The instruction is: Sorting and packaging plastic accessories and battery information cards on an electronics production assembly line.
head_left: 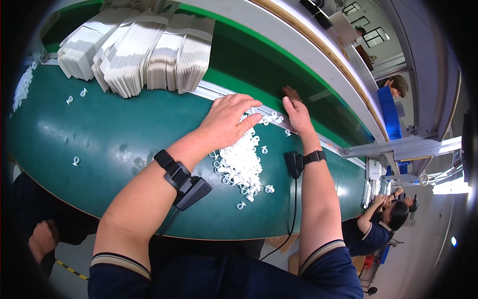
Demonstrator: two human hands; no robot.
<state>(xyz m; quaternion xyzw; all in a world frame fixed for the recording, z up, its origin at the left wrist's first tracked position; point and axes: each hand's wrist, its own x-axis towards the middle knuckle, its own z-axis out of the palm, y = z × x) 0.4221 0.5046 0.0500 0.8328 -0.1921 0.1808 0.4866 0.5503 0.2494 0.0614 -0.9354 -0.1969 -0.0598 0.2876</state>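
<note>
A pile of small white looped plastic clips [239, 162] lies on the green tabletop [124, 124] between my forearms. My left hand [230, 118] rests over the far end of the pile, thumb apart from its stretched fingers; some clips show around the fingertips. Beyond the pile's far right side, my right hand [298, 115] is raised beside the metal rail with its thumb up. Its fingers are partly hidden in shadow, and I see nothing held in it. A few clips [271, 118] lie between the two hands.
Bundled stacks of folded white cartons [132, 55] stand at the far left. Stray clips [76, 161] and another clip heap [23, 87] lie to the left. A metal rail [326, 143] borders a dark green belt [259, 65]. Wrist straps trail cables. Co-workers [371, 229] sit to the right.
</note>
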